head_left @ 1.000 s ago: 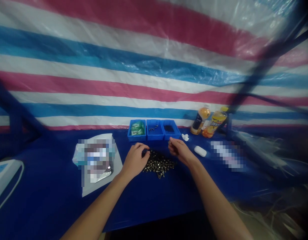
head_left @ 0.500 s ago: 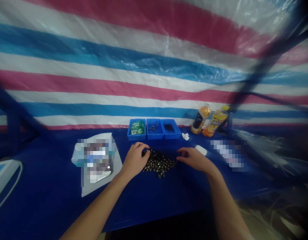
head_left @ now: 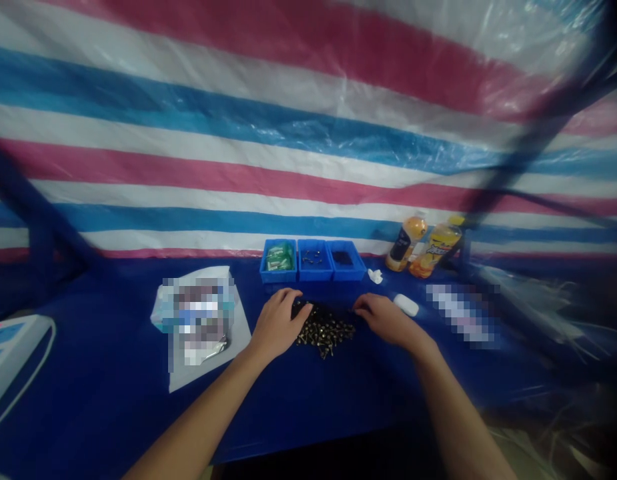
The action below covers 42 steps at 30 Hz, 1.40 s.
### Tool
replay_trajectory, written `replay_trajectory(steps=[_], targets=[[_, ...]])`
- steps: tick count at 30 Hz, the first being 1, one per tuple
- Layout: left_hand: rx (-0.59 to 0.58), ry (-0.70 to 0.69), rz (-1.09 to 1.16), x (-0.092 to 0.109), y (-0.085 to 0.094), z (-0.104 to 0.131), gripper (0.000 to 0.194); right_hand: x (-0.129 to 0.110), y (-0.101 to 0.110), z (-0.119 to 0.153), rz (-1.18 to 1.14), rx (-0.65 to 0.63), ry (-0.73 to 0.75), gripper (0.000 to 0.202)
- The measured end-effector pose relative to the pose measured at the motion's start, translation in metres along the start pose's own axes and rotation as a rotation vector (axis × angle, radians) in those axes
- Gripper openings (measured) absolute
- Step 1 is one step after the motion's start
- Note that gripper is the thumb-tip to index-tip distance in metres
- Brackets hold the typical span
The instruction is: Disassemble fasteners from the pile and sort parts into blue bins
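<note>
A pile of small, shiny screw-like metal pieces (head_left: 325,333) lies on the blue tabletop in front of me, with a darker patch at its back. My left hand (head_left: 281,323) curves around the pile's left edge, thumb and fingers apart and touching the pieces there. At the pile's right side is my right hand (head_left: 385,319), its thumb and fingertips pinched together. Anything between those fingertips is too small to make out. Behind the pile stand three blue bins: the left bin (head_left: 279,275) with green packets, the middle bin (head_left: 315,273) with several metal pieces, the right bin (head_left: 348,274) with dark contents.
Two drink bottles, an orange bottle (head_left: 407,243) and a yellow-capped bottle (head_left: 435,250), stand at the back right. A crumpled tissue (head_left: 375,275) and a white rounded case (head_left: 405,305) lie near my right hand. A white sheet (head_left: 238,327) with blurred items lies left.
The fingers of my right hand have come together from a more open pose. My left hand keeps its place at the pile's left edge. The whole view has shifted slightly.
</note>
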<state>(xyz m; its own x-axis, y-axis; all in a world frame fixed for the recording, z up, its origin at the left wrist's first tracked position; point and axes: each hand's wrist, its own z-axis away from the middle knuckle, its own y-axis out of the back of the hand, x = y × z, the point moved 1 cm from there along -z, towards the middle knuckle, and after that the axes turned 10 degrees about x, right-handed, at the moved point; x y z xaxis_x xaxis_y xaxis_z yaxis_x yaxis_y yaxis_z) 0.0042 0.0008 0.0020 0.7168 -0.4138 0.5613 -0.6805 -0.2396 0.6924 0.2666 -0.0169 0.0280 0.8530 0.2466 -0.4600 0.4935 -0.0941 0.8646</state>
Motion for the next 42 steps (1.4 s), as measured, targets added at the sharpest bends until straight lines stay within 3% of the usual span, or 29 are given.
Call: replay_trajectory(steps=[3,7,12,16,20,27,42], targets=[[-0.055,-0.029,0.067,0.004,0.001,0.002,0.04,-0.006,0.002,-0.024,-0.133,0.01,0.002,0.019],[-0.117,-0.094,0.156,0.011,0.003,0.003,0.04,-0.021,-0.013,-0.052,-0.384,-0.025,0.019,0.018],[0.012,-0.129,0.179,0.015,0.005,-0.002,0.035,-0.036,-0.034,-0.056,-0.653,0.121,0.081,0.017],[0.124,-0.139,0.171,0.014,0.008,-0.007,0.03,-0.045,-0.039,-0.046,-0.74,0.13,0.095,0.017],[0.133,-0.116,0.183,0.013,0.011,-0.009,0.018,-0.053,-0.04,-0.04,-0.748,0.145,0.107,0.016],[0.129,0.071,0.369,0.01,0.013,-0.009,0.022,-0.063,-0.037,-0.036,-0.72,0.176,0.153,0.018],[0.076,0.221,0.603,0.003,0.007,-0.011,0.024,-0.07,-0.042,-0.032,-0.657,0.284,0.206,0.019]])
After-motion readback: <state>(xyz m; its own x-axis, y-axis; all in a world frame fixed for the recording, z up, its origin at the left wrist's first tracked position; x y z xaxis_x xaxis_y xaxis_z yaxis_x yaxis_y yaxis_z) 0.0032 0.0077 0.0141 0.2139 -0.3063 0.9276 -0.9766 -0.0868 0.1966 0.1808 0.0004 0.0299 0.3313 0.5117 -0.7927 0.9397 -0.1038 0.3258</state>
